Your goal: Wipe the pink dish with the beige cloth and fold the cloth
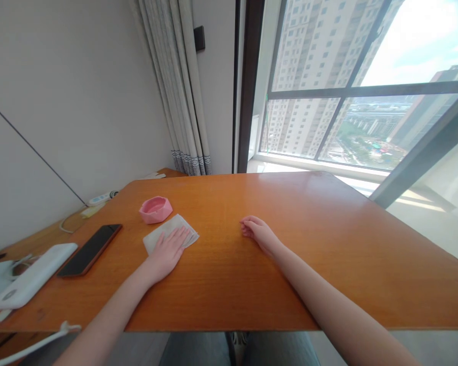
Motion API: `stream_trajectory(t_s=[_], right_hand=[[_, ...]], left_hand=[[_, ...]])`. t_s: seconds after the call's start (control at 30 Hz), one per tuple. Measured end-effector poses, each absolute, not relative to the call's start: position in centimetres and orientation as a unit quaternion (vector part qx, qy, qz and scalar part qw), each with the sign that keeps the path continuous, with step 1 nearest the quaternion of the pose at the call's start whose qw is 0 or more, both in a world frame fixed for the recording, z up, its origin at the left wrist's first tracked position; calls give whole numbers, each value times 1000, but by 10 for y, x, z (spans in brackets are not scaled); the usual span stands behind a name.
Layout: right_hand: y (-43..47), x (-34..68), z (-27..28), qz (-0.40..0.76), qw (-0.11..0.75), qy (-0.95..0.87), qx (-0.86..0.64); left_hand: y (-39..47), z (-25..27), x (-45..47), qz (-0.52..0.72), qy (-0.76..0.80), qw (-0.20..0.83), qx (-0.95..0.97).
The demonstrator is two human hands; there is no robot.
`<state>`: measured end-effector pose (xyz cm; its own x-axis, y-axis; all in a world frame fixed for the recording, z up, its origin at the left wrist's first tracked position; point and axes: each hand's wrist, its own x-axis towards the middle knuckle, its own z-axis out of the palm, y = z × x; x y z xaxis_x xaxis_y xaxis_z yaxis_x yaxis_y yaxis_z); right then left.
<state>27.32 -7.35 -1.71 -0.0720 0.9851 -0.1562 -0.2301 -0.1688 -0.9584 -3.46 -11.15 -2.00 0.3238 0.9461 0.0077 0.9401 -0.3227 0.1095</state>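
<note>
My left hand [169,254] lies flat, fingers spread, on a folded pale grey cloth or paper napkin [156,238]; I cannot tell which material it is. The napkin rests on the brown wooden table [229,284], its layered edge showing to the right of my fingers. Just behind it sits a pink angular dish [155,210], like an ashtray, apart from my hand. To the right, my right hand [260,233] rests on the bare wood with its fingers loosely curled in, and nothing shows in them.
On the left side lie a dark phone [90,250] and a white power bank [34,274] with a white cable [34,346]. A power strip [101,197] stands by the wall beyond the table edge. Behind are a curtain [183,91] and a large window [309,127].
</note>
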Motion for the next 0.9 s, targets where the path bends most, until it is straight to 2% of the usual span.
stream_trajectory(t_s=[0.23, 0.43, 0.57, 0.7, 0.77, 0.83, 0.9], right_hand=[[-72, 275, -18, 614, 489, -422, -454], [-70, 272, -26, 555, 489, -471, -481], [-65, 264, -39, 390, 493, -586, -511], [-48, 253, -44, 262, 489, -641, -530], [-36, 250, -44, 229, 490, -637, -549], [-24, 247, -44, 210, 498, -618, -571], [-14, 245, -44, 204, 508, -596, -587]], left_hand=[[-123, -11, -129, 30, 660, 50, 749], [-126, -24, -146, 81, 702, 43, 707], [-126, -14, -106, 98, 706, 0, 702], [-110, 6, -23, 121, 598, -59, 790], [-93, 14, 23, 137, 543, -26, 828], [-70, 19, 66, 127, 505, 48, 852], [-45, 20, 100, 99, 524, 106, 839]])
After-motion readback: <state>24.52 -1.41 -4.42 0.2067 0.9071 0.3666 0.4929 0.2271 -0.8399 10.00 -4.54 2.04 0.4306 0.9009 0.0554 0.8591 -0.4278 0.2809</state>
